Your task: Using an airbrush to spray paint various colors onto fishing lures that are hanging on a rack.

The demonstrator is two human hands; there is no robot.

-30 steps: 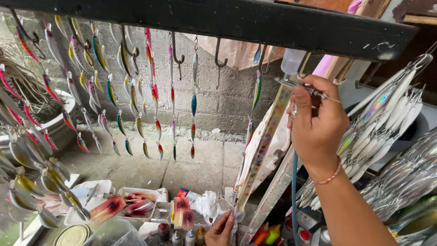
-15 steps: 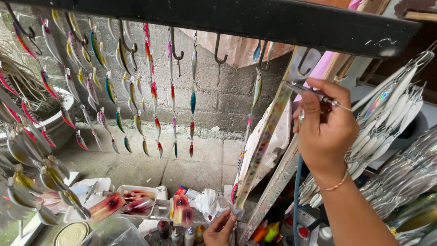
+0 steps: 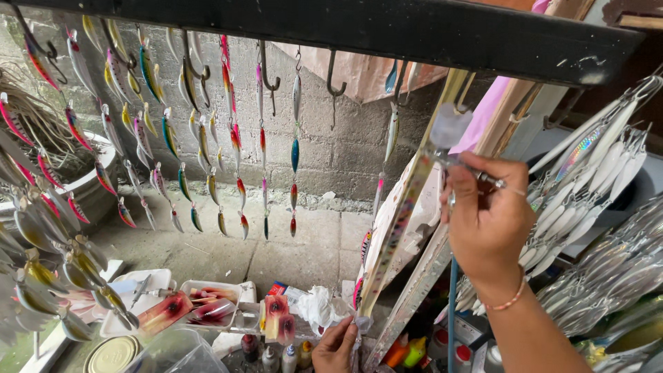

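Observation:
My right hand [image 3: 487,224] is closed around a metal airbrush [image 3: 476,173] with a small clear cup on top; its tip points left at a long narrow strip [image 3: 400,221] that slants down from the black bar. A blue hose [image 3: 452,311] drops from the airbrush. At the bottom edge of the view, my left hand [image 3: 335,345] pinches the lower end of that strip. A second pale strip [image 3: 425,276] leans just to the right of it.
Many painted fishing lures [image 3: 207,152] hang on hooks from a black bar [image 3: 387,27] before a block wall. Silver unpainted lures [image 3: 587,179] cluster at the right. White trays [image 3: 207,304] stained with paint, small bottles [image 3: 276,356] and a tin lid [image 3: 110,354] lie below.
My right hand with the airbrush has drifted slightly down along the strip. My left hand has kept its hold at the strip's lower end.

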